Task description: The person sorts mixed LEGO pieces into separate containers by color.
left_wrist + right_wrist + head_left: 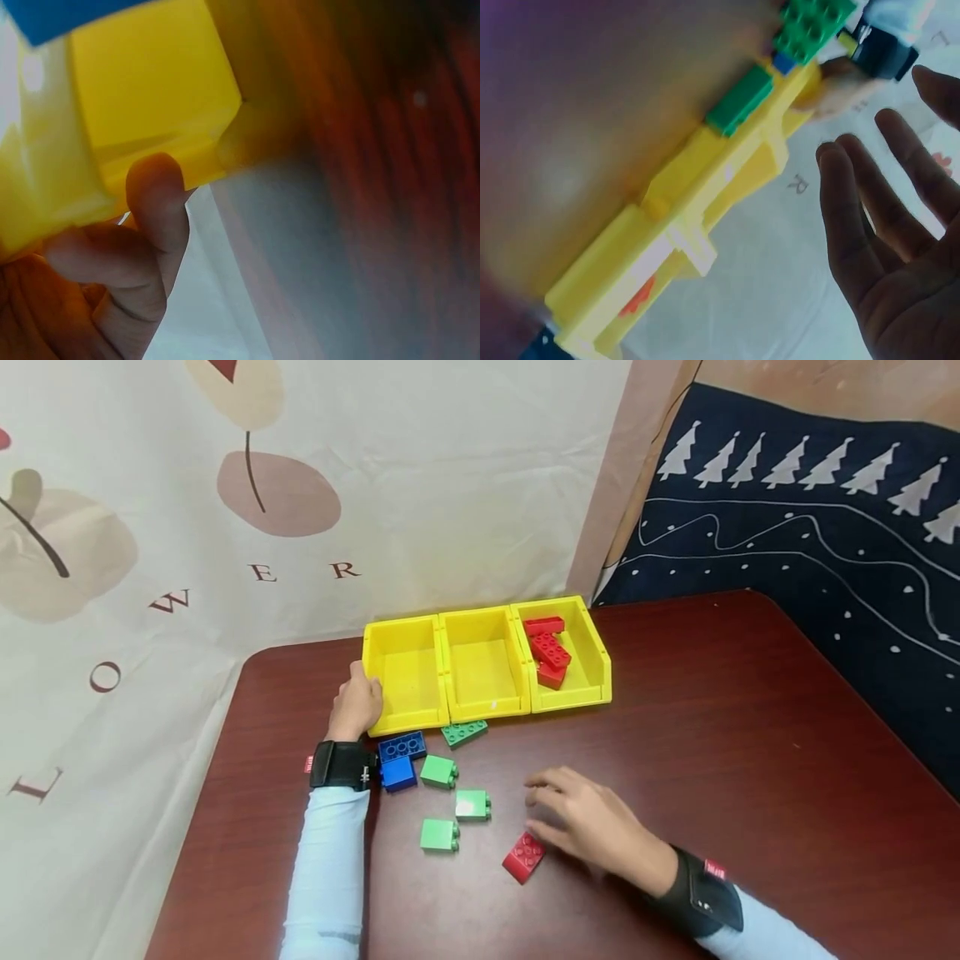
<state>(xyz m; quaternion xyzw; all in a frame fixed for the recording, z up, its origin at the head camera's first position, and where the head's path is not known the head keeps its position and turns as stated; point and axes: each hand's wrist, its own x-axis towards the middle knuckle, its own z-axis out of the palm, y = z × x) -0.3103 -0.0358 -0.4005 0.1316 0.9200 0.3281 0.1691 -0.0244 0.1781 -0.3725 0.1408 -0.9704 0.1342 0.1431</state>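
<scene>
My left hand (pixel 356 703) grips the left wall of a yellow storage bin (pixel 407 672), the leftmost of three joined in a row. In the left wrist view its thumb and a finger meet at the yellow edge. My right hand (pixel 592 818) hovers over the table just right of a red toy brick (pixel 523 857), its fingers loosely spread. Nothing lies in that hand in the right wrist view. Several red bricks (pixel 551 650) fill part of the right bin (pixel 588 664); the left and middle bins (pixel 487 668) hold none.
In front of the bins lie two blue bricks (pixel 399 773), three light green bricks (pixel 439 835) and a darker green brick (pixel 464 732) against the middle bin's front. A pale printed cloth (pixel 450 485) hangs behind the table (pixel 750 735), a dark blue one (pixel 787 527) at right.
</scene>
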